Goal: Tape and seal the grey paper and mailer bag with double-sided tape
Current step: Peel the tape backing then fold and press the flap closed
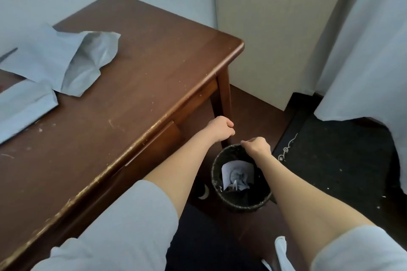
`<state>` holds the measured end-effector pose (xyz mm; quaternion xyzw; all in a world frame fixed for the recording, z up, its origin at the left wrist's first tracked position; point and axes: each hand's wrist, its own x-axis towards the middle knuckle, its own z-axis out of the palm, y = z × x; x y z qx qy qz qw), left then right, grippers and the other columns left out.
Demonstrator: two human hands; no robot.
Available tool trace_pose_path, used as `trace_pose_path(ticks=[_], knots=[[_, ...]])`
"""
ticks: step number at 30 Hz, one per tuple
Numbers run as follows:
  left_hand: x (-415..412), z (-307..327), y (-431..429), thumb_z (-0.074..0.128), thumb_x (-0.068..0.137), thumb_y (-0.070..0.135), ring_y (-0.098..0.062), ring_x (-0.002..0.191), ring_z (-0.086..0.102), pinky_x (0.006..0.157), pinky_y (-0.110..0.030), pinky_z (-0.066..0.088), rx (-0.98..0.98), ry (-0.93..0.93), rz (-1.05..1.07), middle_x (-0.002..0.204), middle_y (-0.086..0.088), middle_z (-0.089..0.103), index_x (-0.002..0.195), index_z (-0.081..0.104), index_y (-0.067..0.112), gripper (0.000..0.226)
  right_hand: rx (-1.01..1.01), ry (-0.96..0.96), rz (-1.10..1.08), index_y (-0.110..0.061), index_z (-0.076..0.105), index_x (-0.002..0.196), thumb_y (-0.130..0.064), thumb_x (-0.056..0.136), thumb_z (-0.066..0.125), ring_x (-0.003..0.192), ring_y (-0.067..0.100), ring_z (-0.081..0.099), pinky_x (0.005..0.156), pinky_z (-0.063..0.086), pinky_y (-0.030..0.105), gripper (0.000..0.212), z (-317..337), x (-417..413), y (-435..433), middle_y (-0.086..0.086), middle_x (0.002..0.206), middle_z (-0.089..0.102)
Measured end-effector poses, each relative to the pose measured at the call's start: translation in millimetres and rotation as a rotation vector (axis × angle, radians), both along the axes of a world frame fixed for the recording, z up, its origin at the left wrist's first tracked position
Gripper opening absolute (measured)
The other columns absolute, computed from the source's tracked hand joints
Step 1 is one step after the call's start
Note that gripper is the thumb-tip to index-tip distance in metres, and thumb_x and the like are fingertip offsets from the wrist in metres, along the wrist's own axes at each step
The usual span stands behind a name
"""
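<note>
The grey mailer bag lies crumpled and open-mouthed on the left of the brown table. A flat sheet of grey paper lies in front of it at the left edge. Both hands are off the table, low on its right side. My left hand is curled into a fist beside the table leg. My right hand hovers over the far rim of a black waste bin with its fingers curled and tips pinched together. Nothing shows in either hand. No tape is in view.
The bin stands on the dark floor by the table corner and holds crumpled paper. Scissor blades poke in at the far left on the bag. A black mat and a white curtain are to the right.
</note>
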<state>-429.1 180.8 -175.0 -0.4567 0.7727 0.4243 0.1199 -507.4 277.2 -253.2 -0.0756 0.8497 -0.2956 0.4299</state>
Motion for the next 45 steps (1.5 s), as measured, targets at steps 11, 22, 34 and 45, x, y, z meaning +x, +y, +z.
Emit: trace_pose_path(ticks=[11, 22, 34, 45], knots=[[0.6, 113.2, 12.9, 0.047, 0.094, 0.005, -0.024, 0.105, 0.059, 0.091, -0.038, 0.053, -0.082, 0.221, -0.049, 0.114, -0.011, 0.061, 0.124, 0.060, 0.009, 0.033, -0.370, 0.383, -0.172, -0.015, 0.059, 0.113, -0.024, 0.096, 0.040, 0.109, 0.031, 0.057, 0.083, 0.042, 0.035, 0.028, 132.8, -3.8, -30.8, 0.008, 0.119, 0.061], [43.2, 224.5, 4.8, 0.051, 0.091, 0.009, -0.017, 0.109, 0.060, 0.093, -0.028, 0.048, -0.515, 0.491, 0.002, 0.117, -0.001, 0.066, 0.110, 0.069, 0.016, 0.027, -0.687, 0.622, -0.182, -0.016, 0.059, 0.111, -0.022, 0.096, 0.038, 0.108, 0.028, 0.055, 0.084, 0.039, 0.034, 0.026, 258.5, 16.5, -48.7, 0.005, 0.122, 0.054], [210.3, 271.0, -77.0, 0.052, 0.091, 0.013, -0.015, 0.106, 0.058, 0.088, -0.031, 0.049, -0.841, 0.356, 0.432, 0.115, 0.004, 0.064, 0.106, 0.066, 0.020, 0.022, -0.930, 0.593, 0.269, -0.024, 0.058, 0.098, -0.019, 0.092, 0.040, 0.099, 0.024, 0.059, 0.084, 0.051, 0.040, 0.020, 321.6, 145.7, -157.0, 0.004, 0.111, 0.062], [354.6, 246.6, -133.7, 0.052, 0.091, 0.014, -0.024, 0.101, 0.061, 0.082, -0.032, 0.048, -0.826, 0.060, 0.713, 0.121, -0.005, 0.062, 0.118, 0.061, 0.015, 0.027, -0.795, 0.473, 0.836, -0.015, 0.060, 0.119, -0.014, 0.092, 0.047, 0.092, 0.014, 0.053, 0.076, 0.043, 0.027, 0.030, 303.1, 229.9, -233.5, -0.001, 0.108, 0.060]])
